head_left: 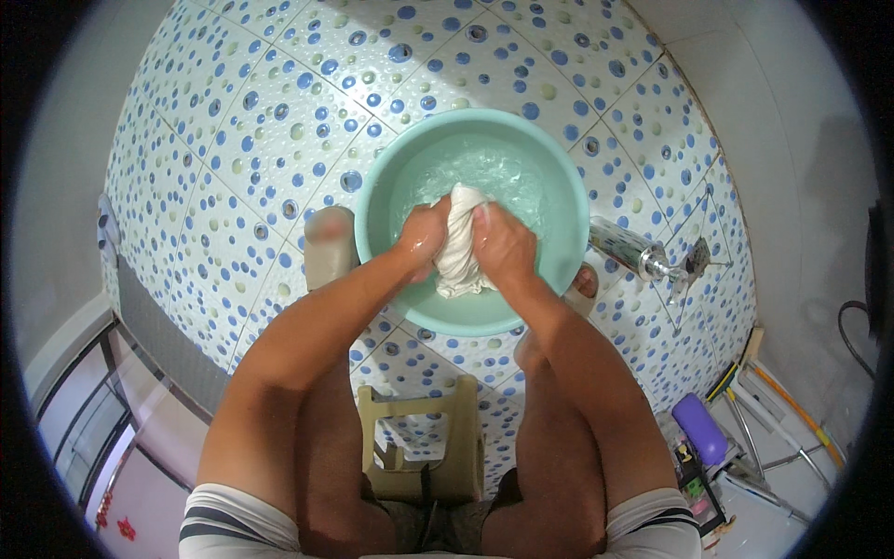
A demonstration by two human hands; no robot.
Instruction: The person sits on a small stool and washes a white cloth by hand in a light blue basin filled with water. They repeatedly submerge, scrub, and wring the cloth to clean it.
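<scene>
A round mint-green basin (375, 200) stands on the tiled floor in front of me, with clear, rippling water in it. Over the water, a bunched white cloth (459, 250) hangs in twisted folds between my two hands. My left hand (426, 235) is closed around its left side, and my right hand (504, 242) grips it from the right, near the top. The cloth's lower end spreads toward the near side of the basin. Whether that end touches the water, I cannot tell. Most of my fingertips are hidden in the folds.
Below me is a beige plastic stool (456, 438). A shiny metal cylinder-shaped fitting (633, 250) lies right of the basin. At the lower right are a purple container (699, 429) and metal poles (745, 419). A dark-framed doorway (112, 410) is at the lower left.
</scene>
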